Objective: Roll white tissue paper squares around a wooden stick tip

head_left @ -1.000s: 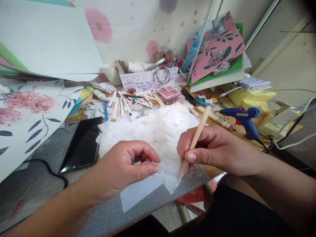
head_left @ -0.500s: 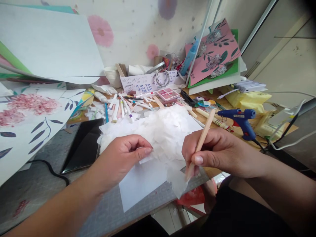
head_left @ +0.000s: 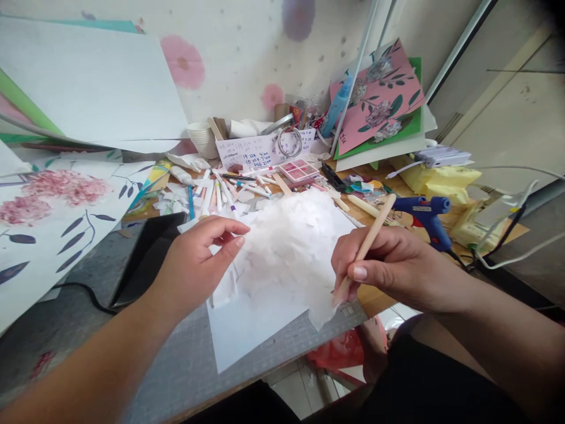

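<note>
A pile of thin white tissue paper pieces [head_left: 291, 235] lies over a white sheet of paper [head_left: 247, 341] in front of me. At the pile's left side is my left hand [head_left: 209, 253], its thumb and forefinger slightly apart with nothing visible between them. My right hand [head_left: 384, 265] grips a flat wooden craft stick [head_left: 375, 227], tilted with its upper end to the right. By the stick's lower end hangs a thin translucent piece of tissue paper [head_left: 321, 309], over the sheet's right edge. The fingers partly hide the stick's lower end.
A blue glue gun [head_left: 426, 215] lies at the right beside cables. Several markers [head_left: 220, 191] and a pink palette [head_left: 299, 171] are behind the pile. A dark tablet-like slab [head_left: 141, 253] is on the left, near a flower picture [head_left: 75, 206]. A grey cutting mat [head_left: 176, 377] covers the front.
My left hand has moved up and left, its thumb and forefinger parting. My right hand still holds the craft stick, shifted slightly right; the tissue piece by it has moved slightly up.
</note>
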Motion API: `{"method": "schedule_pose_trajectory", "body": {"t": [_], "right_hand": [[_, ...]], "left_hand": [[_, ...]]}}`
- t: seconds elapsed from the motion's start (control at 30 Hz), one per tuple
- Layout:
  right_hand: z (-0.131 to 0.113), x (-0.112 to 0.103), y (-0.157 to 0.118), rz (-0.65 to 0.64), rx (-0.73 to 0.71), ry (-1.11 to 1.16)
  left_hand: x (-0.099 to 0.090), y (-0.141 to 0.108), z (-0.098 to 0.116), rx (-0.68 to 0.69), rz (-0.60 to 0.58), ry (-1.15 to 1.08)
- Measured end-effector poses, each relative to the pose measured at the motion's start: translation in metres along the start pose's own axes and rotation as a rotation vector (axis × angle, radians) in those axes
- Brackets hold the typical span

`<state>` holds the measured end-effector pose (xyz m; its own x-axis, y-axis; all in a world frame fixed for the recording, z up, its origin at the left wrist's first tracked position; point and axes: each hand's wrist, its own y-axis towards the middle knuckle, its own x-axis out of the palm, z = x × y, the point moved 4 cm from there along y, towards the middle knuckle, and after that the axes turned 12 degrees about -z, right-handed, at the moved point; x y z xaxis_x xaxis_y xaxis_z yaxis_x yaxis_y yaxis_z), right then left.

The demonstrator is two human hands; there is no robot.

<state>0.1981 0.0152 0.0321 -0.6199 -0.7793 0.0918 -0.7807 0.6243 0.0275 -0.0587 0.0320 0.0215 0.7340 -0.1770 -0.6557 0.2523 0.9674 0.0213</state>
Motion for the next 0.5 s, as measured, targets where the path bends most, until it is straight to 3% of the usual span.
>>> {"method": "schedule_pose_trajectory", "body": {"t": [0.1,0.17,0.23,0.33,0.5], "right_hand": [[-0.002,0.005,0.0,-0.011,-0.075,-0.008],[-0.005,0.01,0.0,-0.02,-0.127,-0.029],[-0.006,0.015,0.002,-0.015,-0.149,-0.048],[-0.007,0.019,0.007,-0.004,-0.155,-0.063],[-0.007,0.019,0.014,0.0,-0.136,-0.094]], "left_hand": [[0.017,-0.01,0.011,0.044,-0.197,-0.136],[0.033,-0.018,0.02,0.078,-0.436,-0.424],[0.042,-0.023,0.026,0.041,-0.541,-0.679],[0.048,-0.026,0.028,-0.067,-0.591,-0.812],[0.038,-0.021,0.023,-0.118,-0.65,-0.705]]}}
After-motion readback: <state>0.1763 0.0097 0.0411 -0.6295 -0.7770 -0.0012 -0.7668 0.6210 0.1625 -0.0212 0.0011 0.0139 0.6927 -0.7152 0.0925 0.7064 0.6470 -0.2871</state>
